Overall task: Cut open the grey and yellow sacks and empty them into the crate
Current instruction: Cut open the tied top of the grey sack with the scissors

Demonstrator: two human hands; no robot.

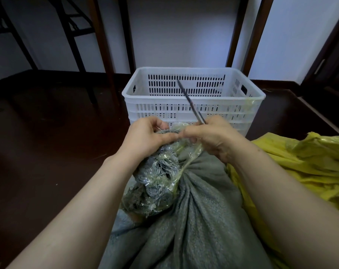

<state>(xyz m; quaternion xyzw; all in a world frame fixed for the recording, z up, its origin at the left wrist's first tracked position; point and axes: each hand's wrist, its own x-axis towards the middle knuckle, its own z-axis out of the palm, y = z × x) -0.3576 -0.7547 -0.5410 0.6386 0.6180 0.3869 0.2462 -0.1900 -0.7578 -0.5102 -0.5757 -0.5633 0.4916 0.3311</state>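
Note:
A grey woven sack (199,206) stands in front of me, its neck bunched and wrapped in clear tape (161,177). My left hand (147,136) grips the top of the taped neck. My right hand (213,136) holds closed scissors (190,102), blades pointing up and away, and also touches the neck. A yellow sack (300,164) lies at the right, beside the grey one. The white slotted crate (194,105) stands on the floor just beyond my hands; what I see of its inside holds nothing.
The floor (58,133) is dark wood. Dark wooden furniture legs (104,47) rise behind and left of the crate, against a white wall. A dark door or cabinet (328,61) stands at the far right.

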